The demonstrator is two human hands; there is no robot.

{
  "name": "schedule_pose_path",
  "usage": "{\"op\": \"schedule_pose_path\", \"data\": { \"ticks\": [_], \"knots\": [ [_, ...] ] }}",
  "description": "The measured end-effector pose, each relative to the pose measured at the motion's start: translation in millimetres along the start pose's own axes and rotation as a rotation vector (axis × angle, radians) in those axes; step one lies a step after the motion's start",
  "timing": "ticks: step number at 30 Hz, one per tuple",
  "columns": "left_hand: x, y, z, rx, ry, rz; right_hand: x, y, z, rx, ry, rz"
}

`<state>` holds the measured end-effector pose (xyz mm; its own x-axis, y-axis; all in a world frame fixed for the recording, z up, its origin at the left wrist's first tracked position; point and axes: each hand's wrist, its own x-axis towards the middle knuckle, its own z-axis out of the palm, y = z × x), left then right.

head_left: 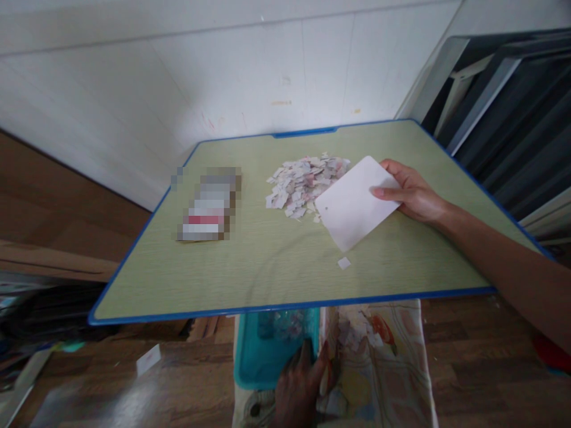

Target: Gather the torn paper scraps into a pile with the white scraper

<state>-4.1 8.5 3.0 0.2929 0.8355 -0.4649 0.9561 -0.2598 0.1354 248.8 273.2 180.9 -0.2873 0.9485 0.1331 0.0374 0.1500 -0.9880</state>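
Observation:
My right hand (413,191) pinches a blank white card (354,205) with rounded corners and a small hole near one corner. The card is tilted above the table, at the right side of a heap of small torn paper pieces (301,184). A single paper scrap (344,263) lies just below the card's lower corner. Down below the table's near edge, my left hand (298,383) rests palm down at the right side of a teal tray (256,371), its fingers apart. Inside the tray is something clear and crinkled, partly hidden by the table.
A pale green table (178,279) with a blue rim stands against a white wall (223,77). At its left lies a blurred-out rectangular item (205,205). A patterned cloth (388,380) with more scraps hangs beside the tray. Dark panels (517,107) lean at right.

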Motion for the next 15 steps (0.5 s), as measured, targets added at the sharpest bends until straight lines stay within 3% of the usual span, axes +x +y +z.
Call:
{"op": "schedule_pose_path", "data": {
  "ticks": [6, 15],
  "knots": [
    [-0.9, -1.3, -0.1, -0.028, -0.006, -0.002, -1.9, -1.3, 0.6, 0.0, -0.064, 0.022],
    [-0.7, 1.7, -4.2, -0.008, -0.036, -0.013, -0.7, 1.9, 0.5, -0.068, -0.031, -0.006]
  ]
}}
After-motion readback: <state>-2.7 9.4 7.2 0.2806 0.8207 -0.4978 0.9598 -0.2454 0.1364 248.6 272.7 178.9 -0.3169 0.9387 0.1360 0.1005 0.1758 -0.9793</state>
